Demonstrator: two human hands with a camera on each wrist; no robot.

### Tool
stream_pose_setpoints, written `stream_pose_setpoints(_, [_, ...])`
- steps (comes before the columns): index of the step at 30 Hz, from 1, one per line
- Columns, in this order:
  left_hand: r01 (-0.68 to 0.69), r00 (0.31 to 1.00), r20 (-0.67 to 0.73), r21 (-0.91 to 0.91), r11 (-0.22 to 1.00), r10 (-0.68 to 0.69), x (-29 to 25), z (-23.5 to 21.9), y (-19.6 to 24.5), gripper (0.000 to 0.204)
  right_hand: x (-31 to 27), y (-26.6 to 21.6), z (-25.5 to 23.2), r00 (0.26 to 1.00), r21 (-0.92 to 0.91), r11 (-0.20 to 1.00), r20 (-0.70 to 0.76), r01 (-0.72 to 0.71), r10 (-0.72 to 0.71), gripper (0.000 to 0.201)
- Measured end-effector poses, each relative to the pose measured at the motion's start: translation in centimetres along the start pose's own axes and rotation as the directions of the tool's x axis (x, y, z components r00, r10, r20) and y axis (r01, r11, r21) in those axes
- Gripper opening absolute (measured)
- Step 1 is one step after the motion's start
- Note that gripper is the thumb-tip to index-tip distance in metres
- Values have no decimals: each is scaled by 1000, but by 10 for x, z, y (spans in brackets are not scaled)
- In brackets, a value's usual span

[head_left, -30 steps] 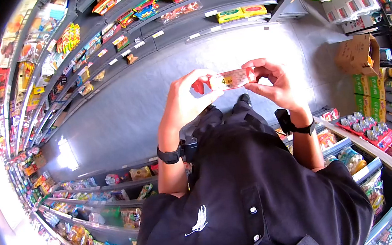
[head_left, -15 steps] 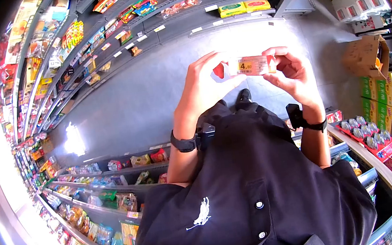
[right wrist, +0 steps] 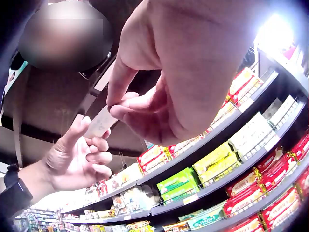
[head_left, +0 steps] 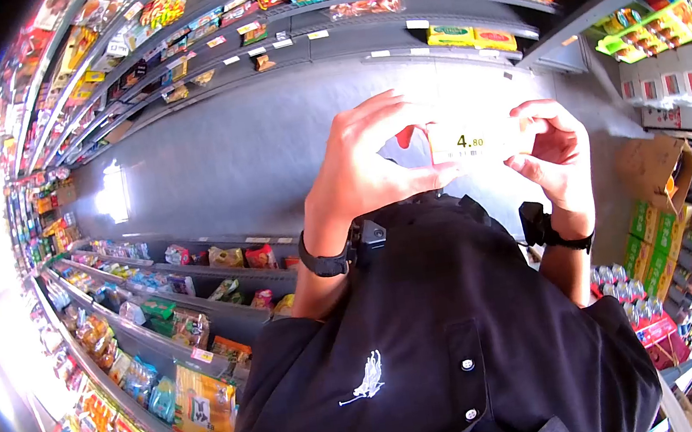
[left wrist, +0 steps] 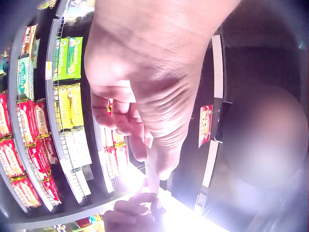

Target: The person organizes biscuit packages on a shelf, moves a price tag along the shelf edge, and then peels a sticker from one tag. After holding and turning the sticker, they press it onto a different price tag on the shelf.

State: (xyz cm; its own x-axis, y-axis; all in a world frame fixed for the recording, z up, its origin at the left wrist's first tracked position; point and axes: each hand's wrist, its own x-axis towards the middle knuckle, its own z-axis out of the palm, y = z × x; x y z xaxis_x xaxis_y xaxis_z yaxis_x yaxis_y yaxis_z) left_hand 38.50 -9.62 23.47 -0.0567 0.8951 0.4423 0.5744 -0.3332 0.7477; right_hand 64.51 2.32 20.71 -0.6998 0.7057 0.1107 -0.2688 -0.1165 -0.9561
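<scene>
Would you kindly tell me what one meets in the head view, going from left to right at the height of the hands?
Bright patch on the floor, left hand, price label, right hand, open cardboard box.

The price tag (head_left: pixel 468 142) is looking smooth and thin, glare hiding whether it is paper or plastic. The polo shirt (head_left: pixel 410 312) is showing soft, matt cloth, its buttons (head_left: pixel 467 365) shining like glossy plastic. The shelves (head_left: pixel 355 40) are looking like painted metal, wire guards (right wrist: pixel 289 118) lining their edges. Biscuit packets (right wrist: pixel 282 205) are gleaming in plastic film; the box (head_left: pixel 647 166) is showing matt cardboard. The floor (head_left: pixel 209 155) is reflecting light, smooth and semi-glossy.
</scene>
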Motion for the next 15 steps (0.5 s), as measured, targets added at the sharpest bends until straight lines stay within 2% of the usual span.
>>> stream_pose_setpoints(4, [-21, 998, -57, -45, 999, 19, 12, -29, -22, 51, 37, 4, 22, 1000, -5, 1000, 6, 11, -11, 58])
stream_pose_setpoints(7, [13, 997, -77, -68, 998, -18, 23, -59, -35, 48, 73, 2, 45, 1000, -13, 1000, 14, -1, 1, 59])
stream_pose_setpoints(8, [13, 996, -90, -57, 998, -18, 25, -70, -41, 48, 86, 7, 53, 999, -33, 998, 30, 47, -46, 58])
stream_pose_setpoints(11, [25, 993, -117, -51, 998, -31, 30, -101, -60, 46, 120, 8, 75, 998, 59, 998, 57, -4, 1, 58])
stream_pose_setpoints(13, [36, 990, -134, -90, 995, -48, 31, -120, -74, 44, 143, 12, 84, 989, -7, 999, 138, 53, -51, 58])
stream_pose_setpoints(15, [70, 986, -142, -101, 992, -84, 31, -140, -86, 44, 162, 18, 100, 990, 5, 999, 137, 33, -33, 59])
